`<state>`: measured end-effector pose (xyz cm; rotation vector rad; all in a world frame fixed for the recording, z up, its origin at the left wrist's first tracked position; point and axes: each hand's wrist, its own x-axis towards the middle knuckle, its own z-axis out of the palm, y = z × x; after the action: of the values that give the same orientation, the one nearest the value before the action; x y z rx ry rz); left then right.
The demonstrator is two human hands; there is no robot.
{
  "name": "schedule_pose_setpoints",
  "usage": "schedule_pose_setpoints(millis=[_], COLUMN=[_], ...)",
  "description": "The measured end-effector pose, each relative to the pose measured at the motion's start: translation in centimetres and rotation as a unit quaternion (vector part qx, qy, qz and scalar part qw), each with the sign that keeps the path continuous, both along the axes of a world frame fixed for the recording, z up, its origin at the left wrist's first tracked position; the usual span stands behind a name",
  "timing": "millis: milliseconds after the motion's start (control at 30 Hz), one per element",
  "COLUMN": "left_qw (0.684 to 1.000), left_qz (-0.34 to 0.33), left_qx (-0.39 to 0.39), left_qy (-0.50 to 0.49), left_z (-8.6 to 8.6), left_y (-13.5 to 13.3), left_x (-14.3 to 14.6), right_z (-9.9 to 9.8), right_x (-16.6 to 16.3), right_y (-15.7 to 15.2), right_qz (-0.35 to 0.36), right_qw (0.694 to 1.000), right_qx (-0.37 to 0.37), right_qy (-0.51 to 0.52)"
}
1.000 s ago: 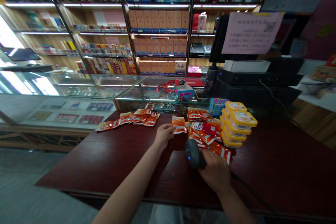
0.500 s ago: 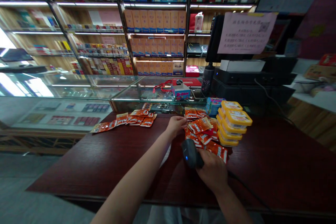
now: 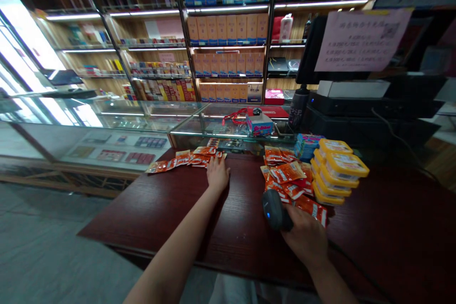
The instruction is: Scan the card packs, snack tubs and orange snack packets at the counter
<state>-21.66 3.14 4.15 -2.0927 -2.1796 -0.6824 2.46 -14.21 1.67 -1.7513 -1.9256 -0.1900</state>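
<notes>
**While my right grip [image 3: 307, 236] is wrapped round the scanner [image 3: 274, 210], my left grip [image 3: 218, 176] is way over at the other packets**

If you take the stack of yellow-lidded tubs [image 3: 340, 171] as the reference point, the scanner is to its left and nearer me, with a small blue light glowing on it. My right grip is clamped on the handle, and a dark cable trails across the surface [image 3: 242, 218] on the near side of the stack.

The pile of orange packets [image 3: 287, 172] lies just left of the stack, all overlapping. The row of orange packets [image 3: 182, 156] is well left of the stack, bunched up at the end closer to it. My left grip is at that end, back of the hand up, fingers reaching over the packets. Can't tell if the fingertips are pinched on one or apart.

Some blue boxes [image 3: 308, 146] sit just behind the stack, to its left. The monitor with a pink sheet [image 3: 363, 40] stands behind and above the stack.
</notes>
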Motion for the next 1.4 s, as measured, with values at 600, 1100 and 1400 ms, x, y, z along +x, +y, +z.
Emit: schedule_pose_setpoints(millis=[600,1100,1400], left_qw=[0.994,0.827,0.718], left_qz=[0.099,-0.091,-0.171], left_qx=[-0.046,0.111,0.006], left_qy=[0.008,-0.544,-0.674], left_z=[1.3,-2.6,-3.6], left_y=[-2.6,-2.5,-2.9], left_x=[-1.3,0.5,1.7], right_z=[-0.5,-0.1,4.7], right_x=[0.2,0.1,-0.7], right_y=[0.1,0.1,0.2], right_qz=[0.009,0.007,0.051], right_qw=[1.0,1.0,0.965], right_qx=[0.002,-0.014,-0.07], right_qy=[0.003,-0.003,0.248])
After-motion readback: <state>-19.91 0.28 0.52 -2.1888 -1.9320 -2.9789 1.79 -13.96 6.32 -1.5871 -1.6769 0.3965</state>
